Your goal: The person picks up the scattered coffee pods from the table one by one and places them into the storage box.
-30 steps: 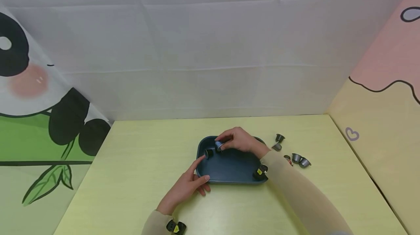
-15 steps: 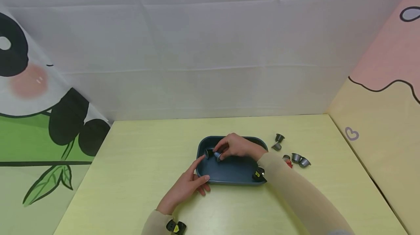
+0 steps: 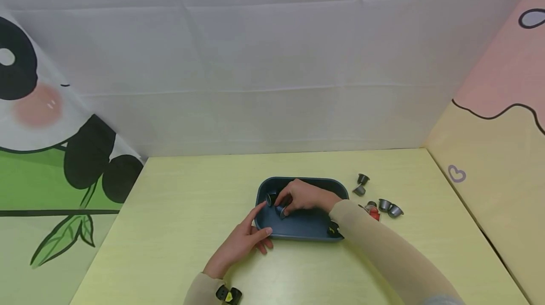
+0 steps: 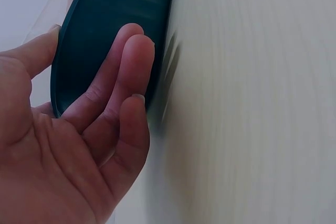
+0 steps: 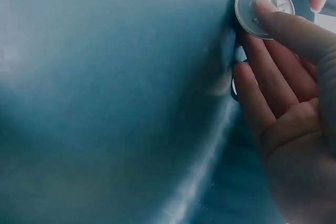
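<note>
A dark blue tray point(image 3: 306, 229) lies on the table. Inside it my right hand point(image 3: 306, 195) pinches a blue coffee capsule point(image 3: 281, 211), low over the tray floor. In the right wrist view my thumb presses on the silvery foil lid of the capsule point(image 5: 260, 22). Beside it, at the tray's left side, a dark coffee capsule point(image 3: 270, 199) lies on its side, partly hidden by my fingers. My left hand point(image 3: 242, 241) touches the tray's left rim with its fingers spread and relaxed. The left wrist view shows its fingers point(image 4: 137, 66) at the tray's corner.
Right of the tray, several more capsules are on the table: a dark one point(image 3: 363, 178), grey ones point(image 3: 384, 205), and a red one point(image 3: 374, 213) partly behind my right sleeve. A white cloth wall point(image 3: 272, 106) closes off the back.
My right hand has lowered the blue capsule toward the tray floor, bringing it slightly nearer to me, beside the dark capsule. The left hand has stayed in place.
</note>
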Demonstrator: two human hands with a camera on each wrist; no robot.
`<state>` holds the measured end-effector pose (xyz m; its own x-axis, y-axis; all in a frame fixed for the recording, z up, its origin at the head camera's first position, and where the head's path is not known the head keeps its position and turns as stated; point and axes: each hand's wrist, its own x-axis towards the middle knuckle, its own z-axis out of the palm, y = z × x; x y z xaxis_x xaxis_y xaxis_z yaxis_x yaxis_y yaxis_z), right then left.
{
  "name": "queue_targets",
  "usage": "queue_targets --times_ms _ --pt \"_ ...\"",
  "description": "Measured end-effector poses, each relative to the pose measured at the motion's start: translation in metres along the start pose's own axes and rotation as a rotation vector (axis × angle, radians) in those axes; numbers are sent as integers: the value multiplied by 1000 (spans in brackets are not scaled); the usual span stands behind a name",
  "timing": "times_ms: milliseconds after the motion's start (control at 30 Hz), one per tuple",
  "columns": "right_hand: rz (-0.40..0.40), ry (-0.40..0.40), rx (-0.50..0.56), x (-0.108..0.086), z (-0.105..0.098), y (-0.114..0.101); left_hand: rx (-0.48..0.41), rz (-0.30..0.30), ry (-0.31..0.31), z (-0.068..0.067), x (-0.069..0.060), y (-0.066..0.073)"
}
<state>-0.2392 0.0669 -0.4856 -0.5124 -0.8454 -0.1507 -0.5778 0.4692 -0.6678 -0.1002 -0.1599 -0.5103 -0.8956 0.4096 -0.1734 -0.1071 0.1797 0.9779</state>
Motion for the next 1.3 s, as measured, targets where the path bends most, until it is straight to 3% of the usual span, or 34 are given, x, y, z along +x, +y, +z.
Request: queue_targets --times_ms 300,733,1300 --pt "-14 10 42 0 0 1 1 -2 3 0 0 1" --pt "28 53 146 -8 -13 -4 5 -2 4 1 -2 1" --pt "-3 196 201 -30 -46 -18 24 -7 19 3 -2 2"
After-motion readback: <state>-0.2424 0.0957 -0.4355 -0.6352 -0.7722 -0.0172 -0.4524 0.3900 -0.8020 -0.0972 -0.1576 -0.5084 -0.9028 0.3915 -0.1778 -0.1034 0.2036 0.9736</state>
